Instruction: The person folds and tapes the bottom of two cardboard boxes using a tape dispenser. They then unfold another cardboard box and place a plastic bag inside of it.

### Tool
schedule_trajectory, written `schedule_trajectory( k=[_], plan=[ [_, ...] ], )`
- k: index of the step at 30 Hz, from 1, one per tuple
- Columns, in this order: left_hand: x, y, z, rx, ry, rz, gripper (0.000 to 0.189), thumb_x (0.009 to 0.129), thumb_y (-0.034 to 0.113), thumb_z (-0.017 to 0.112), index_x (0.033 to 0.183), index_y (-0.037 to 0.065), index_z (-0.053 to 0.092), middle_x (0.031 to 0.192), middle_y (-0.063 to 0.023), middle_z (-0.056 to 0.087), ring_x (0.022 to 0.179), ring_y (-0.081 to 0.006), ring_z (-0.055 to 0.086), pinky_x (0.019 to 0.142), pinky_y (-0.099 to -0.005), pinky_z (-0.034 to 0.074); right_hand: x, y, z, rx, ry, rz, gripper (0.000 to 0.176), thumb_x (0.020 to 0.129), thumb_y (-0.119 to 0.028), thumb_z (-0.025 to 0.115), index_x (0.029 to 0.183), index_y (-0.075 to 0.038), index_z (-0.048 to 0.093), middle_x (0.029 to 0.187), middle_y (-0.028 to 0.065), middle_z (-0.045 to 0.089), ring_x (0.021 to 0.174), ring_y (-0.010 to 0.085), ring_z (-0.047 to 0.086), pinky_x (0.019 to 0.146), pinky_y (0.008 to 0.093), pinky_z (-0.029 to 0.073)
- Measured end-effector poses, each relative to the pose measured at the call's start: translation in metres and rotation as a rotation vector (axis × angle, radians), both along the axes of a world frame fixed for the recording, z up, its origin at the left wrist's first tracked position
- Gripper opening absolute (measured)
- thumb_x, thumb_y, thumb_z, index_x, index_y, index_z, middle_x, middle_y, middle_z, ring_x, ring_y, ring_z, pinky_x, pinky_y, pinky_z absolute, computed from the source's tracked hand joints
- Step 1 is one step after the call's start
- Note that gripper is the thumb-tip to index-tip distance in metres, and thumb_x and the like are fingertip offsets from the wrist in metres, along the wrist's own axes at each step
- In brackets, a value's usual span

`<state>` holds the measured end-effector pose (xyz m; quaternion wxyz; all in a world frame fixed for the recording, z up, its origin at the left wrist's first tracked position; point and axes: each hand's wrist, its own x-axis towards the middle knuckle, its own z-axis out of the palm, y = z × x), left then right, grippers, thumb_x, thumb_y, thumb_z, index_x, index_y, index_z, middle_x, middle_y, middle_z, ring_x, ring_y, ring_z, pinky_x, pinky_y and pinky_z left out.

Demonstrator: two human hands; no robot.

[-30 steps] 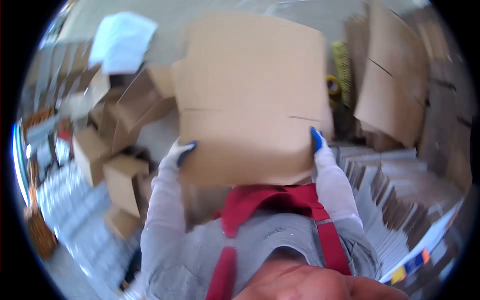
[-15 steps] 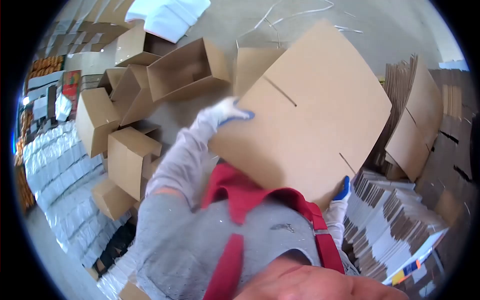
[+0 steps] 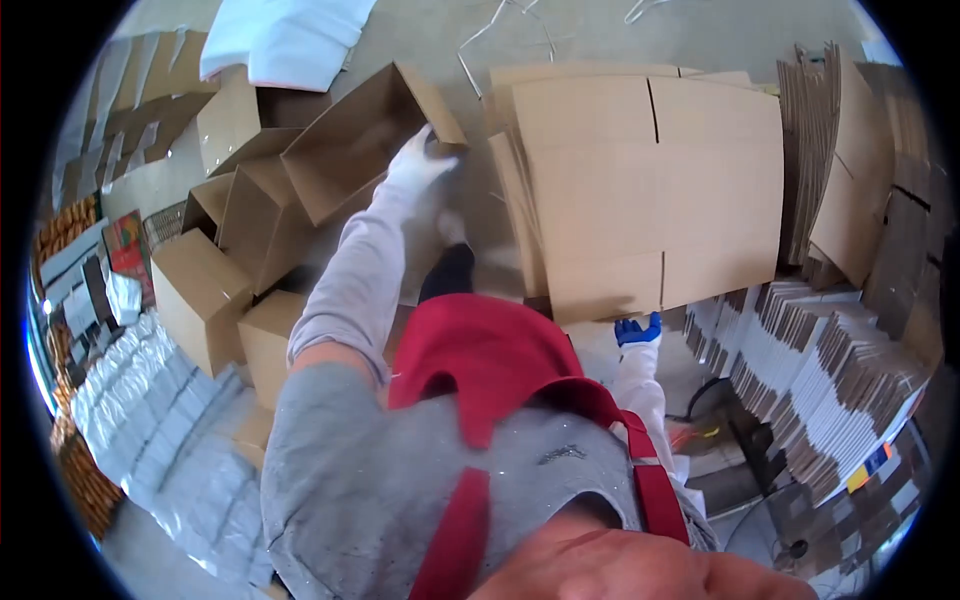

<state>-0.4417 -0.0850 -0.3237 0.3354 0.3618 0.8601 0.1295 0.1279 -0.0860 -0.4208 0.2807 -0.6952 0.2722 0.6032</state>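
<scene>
The step in hand seems to be handling of cardboard between a flat sheet and an open box; this is a judgement from the position of the two hands. The left hand point(image 3: 418, 160), in a pale glove, reaches forward to the near corner of the open box point(image 3: 345, 150); it is partly open, with the thumb apart from the fingers, and it seems to touch the box edge, but no closed grip is seen. The right hand point(image 3: 638, 330) is at the lower edge of the flat cardboard sheet point(image 3: 650, 200); its blue fingers are bent, but whether they hold this edge, one cannot tell.

The sheet lies in front of the person, toward the right side, over other flat cardboard point(image 3: 515, 200); its two slots are visible. The open box stands tilted at the left, beside other boxes point(image 3: 200, 290); upright flat cartons point(image 3: 805, 160) stand just beside the sheet, on its right.

For moving the box, the left fingers would need to close on its wall; for lifting the sheet, a secure hold of its edge would be needed, with care that it does not bend or drag the cardboard below.
</scene>
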Motion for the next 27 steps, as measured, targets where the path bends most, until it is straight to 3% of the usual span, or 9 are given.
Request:
schedule_trajectory(
  k=[2, 6, 10, 13, 16, 19, 21, 22, 27],
  plan=[
    [-0.016, -0.044, -0.044, -0.34, 0.102, -0.034, 0.095, 0.062, 0.046, 0.072, 0.138, 0.013, 0.025, 0.138, -0.0111, 0.035, 0.128, -0.0277, 0.033, 0.105, -0.0437, 0.026, -0.016, -0.012, 0.06, 0.158, -0.195, 0.21, 0.055, 0.079, -0.056, 0.049, 0.124, -0.025, 0.04, 0.133, 0.0029, 0.035, 0.114, 0.0263, 0.041, 0.095, 0.0448, 0.033],
    [-0.034, -0.044, -0.094, -0.788, 0.085, -0.16, 0.094, 0.066, 0.045, 0.07, 0.141, 0.02, 0.018, 0.141, -0.0078, 0.03, 0.131, -0.0276, 0.027, 0.106, -0.0494, 0.02, 0.057, -0.083, 0.102, 0.158, -0.44, 0.508, 0.046, 0.081, -0.053, 0.05, 0.12, -0.03, 0.042, 0.13, 0.0037, 0.038, 0.111, 0.0268, 0.043, 0.09, 0.0458, 0.036],
    [-0.058, -0.065, -0.156, -0.621, -0.063, -0.141, 0.058, 0.077, 0.028, 0.063, 0.13, 0.02, 0.04, 0.13, -0.013, 0.045, 0.112, -0.03, 0.051, 0.09, -0.0394, 0.044, -0.017, -0.115, 0.185, -0.115, -0.564, 0.585, 0.052, 0.078, -0.055, 0.053, 0.118, -0.024, 0.044, 0.125, 0.0035, 0.043, 0.107, 0.0264, 0.044, 0.084, 0.0453, 0.039],
    [-0.094, -0.063, -0.132, -0.615, -0.105, -0.27, 0.037, 0.081, 0.024, 0.053, 0.118, 0.018, 0.054, 0.114, -0.0118, 0.057, 0.107, -0.0282, 0.054, 0.088, -0.0388, 0.045, -0.083, -0.106, 0.197, -0.086, -0.436, 0.69, 0.05, 0.081, -0.048, 0.054, 0.122, -0.02, 0.044, 0.116, 0.0047, 0.049, 0.1, 0.0247, 0.049, 0.08, 0.043, 0.042],
    [-0.165, -0.09, -0.061, -0.332, 0.015, -0.19, 0.029, 0.081, 0.027, 0.051, 0.106, 0.015, 0.06, 0.102, -0.0117, 0.062, 0.096, -0.03, 0.058, 0.083, -0.0408, 0.045, -0.137, -0.07, 0.175, 0.204, -0.248, 1.076, 0.038, 0.085, -0.028, 0.057, 0.121, -0.018, 0.048, 0.096, 0.0042, 0.056, 0.079, 0.0168, 0.055, 0.065, 0.0336, 0.048],
    [-0.24, -0.118, 0.033, -0.117, -0.021, -0.121, 0.034, 0.073, 0.024, 0.063, 0.104, 0.009, 0.06, 0.093, -0.016, 0.063, 0.09, -0.0326, 0.059, 0.078, -0.0391, 0.046, -0.204, -0.015, 0.156, 0.265, -0.235, 0.977, 0.038, 0.085, -0.027, 0.059, 0.12, -0.017, 0.051, 0.092, -0.0007, 0.057, 0.078, 0.0113, 0.055, 0.062, 0.0242, 0.046],
    [-0.278, -0.133, 0.103, 0.009, -0.131, 0.042, 0.042, 0.071, 0.019, 0.066, 0.11, 0.005, 0.058, 0.092, -0.0166, 0.064, 0.087, -0.0268, 0.062, 0.078, -0.0336, 0.047, -0.233, 0.013, 0.138, 0.312, -0.212, 1.005, 0.04, 0.083, -0.031, 0.06, 0.12, -0.019, 0.051, 0.093, -0.0008, 0.057, 0.08, 0.0136, 0.055, 0.067, 0.0297, 0.045],
    [-0.292, -0.138, 0.136, -0.061, 0.032, 0.093, 0.041, 0.072, 0.008, 0.063, 0.111, 0.0, 0.056, 0.09, -0.0112, 0.065, 0.082, -0.0166, 0.062, 0.075, -0.0285, 0.048, -0.248, 0.027, 0.133, 0.33, -0.196, 1.002, 0.039, 0.082, -0.032, 0.06, 0.118, -0.02, 0.052, 0.093, -0.0001, 0.057, 0.079, 0.0143, 0.054, 0.066, 0.0314, 0.044],
    [-0.354, -0.161, 0.3, 0.192, -0.112, 0.484, 0.038, 0.072, 0.003, 0.056, 0.109, -0.004, 0.054, 0.095, -0.0081, 0.061, 0.085, -0.0161, 0.056, 0.077, -0.0282, 0.045, -0.31, 0.095, 0.076, 0.316, -0.116, 0.963, 0.034, 0.082, -0.034, 0.06, 0.114, -0.021, 0.054, 0.089, 0.0019, 0.059, 0.075, 0.0158, 0.054, 0.063, 0.0327, 0.045]
  ],
)
